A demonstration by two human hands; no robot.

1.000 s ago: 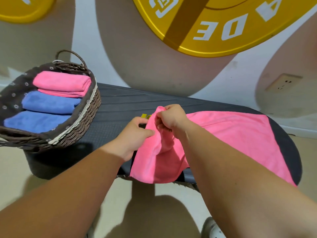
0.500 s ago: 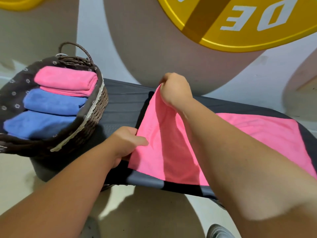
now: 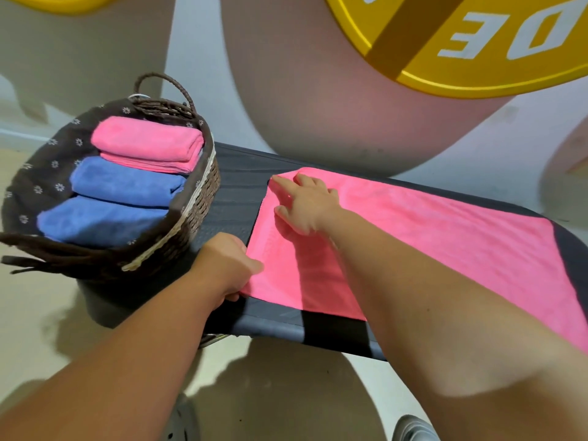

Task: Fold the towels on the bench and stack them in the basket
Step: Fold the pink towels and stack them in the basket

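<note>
While flat, towel (image 3: 429,237) lengthwise along bench (image 3: 238,186).

Left hand (image 3: 227,265): by the near edge of the table (image 3: 241,183), fingers curled, thumb on top, pinching the pink towel (image 3: 429,237); bare forearm enters from lower left. Right hand (image 3: 307,205): towards the far edge, palm down, fingers spread flat; bare forearm enters from lower right.

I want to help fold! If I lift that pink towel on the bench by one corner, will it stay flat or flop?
Probably flop: the pink towel lies limp, following the bench under the flat right hand. Likely light, since it looks thin where the left hand pinches its edge. It looks fuzzy, so it probably won't slip.
</note>
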